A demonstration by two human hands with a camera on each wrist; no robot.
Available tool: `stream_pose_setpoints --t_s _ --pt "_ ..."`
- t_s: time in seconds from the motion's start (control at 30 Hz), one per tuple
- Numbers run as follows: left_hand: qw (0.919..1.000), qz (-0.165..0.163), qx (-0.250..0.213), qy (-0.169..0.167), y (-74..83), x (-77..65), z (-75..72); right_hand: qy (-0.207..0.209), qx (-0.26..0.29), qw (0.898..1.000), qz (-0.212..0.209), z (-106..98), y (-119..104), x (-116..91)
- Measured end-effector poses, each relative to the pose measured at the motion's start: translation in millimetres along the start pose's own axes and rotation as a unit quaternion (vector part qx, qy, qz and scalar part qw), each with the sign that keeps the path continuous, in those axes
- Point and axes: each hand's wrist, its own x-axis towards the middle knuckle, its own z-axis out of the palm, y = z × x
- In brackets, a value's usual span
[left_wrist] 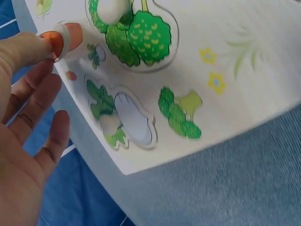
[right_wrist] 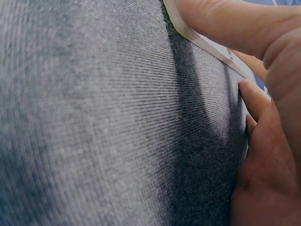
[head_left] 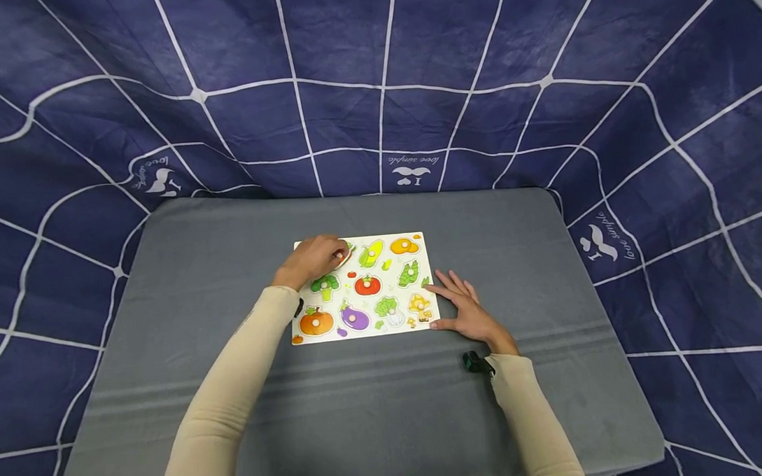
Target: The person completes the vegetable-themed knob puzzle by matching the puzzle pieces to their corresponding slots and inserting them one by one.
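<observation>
A white wooden vegetable puzzle board (head_left: pixel 387 243) lies flat on the table. At its upper left my left hand (head_left: pixel 314 258) pinches an orange puzzle piece with a green top, which looks like a carrot (head_left: pixel 344 259). In the left wrist view the orange piece (left_wrist: pixel 56 43) is between thumb and finger, its pale edge overlapping the board. My right hand (head_left: pixel 470 317) rests at the board's right edge, fingers spread, thumb and index finger touching the border. A broccoli piece (head_left: pixel 324 285) and a tomato piece (head_left: pixel 367 285) sit near the left hand.
Pumpkin (head_left: pixel 316 322), eggplant (head_left: pixel 355 317), corn (head_left: pixel 371 254) and several other knobbed pieces sit in the board. Grey cloth covers the table (head_left: pixel 374 413). Dark blue curtains with white lines (head_left: pixel 377 119) hang behind it and along both sides.
</observation>
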Motion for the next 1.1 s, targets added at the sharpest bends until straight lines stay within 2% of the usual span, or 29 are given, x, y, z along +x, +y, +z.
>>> stream_pose_setpoints --t_s 0.2,0.33,0.43,0.63,0.83,0.97,1.1 --pt "0.9998 0.003 0.021 0.002 -1.8 1.5 2.8 -0.004 -0.001 1.0 0.006 2.6 -2.8 3.8" --pt "0.9995 -0.013 0.029 -0.006 -2.0 0.3 4.2 -0.006 -0.006 1.0 0.01 1.8 -3.7 5.2" --pt "0.9993 -0.023 0.027 -0.009 -2.7 0.2 5.5 -0.009 -0.005 1.0 0.013 0.8 -4.2 5.8" --pt "0.9996 -0.017 0.021 -0.002 -1.8 2.4 7.8 -0.01 -0.006 1.0 0.015 0.0 -5.2 5.7" --pt "0.9991 -0.041 0.008 0.012 0.9 -0.8 12.1 -0.009 0.001 1.0 0.01 -0.6 -7.4 6.0" --pt "0.9982 -0.054 0.002 0.027 3.6 -9.1 16.9 -0.013 -0.002 1.0 0.005 0.2 -6.5 4.1" --pt "0.9963 -0.059 0.002 0.063 7.2 -27.8 17.4 -0.024 0.0 0.999 -0.024 -1.1 -5.0 2.5"
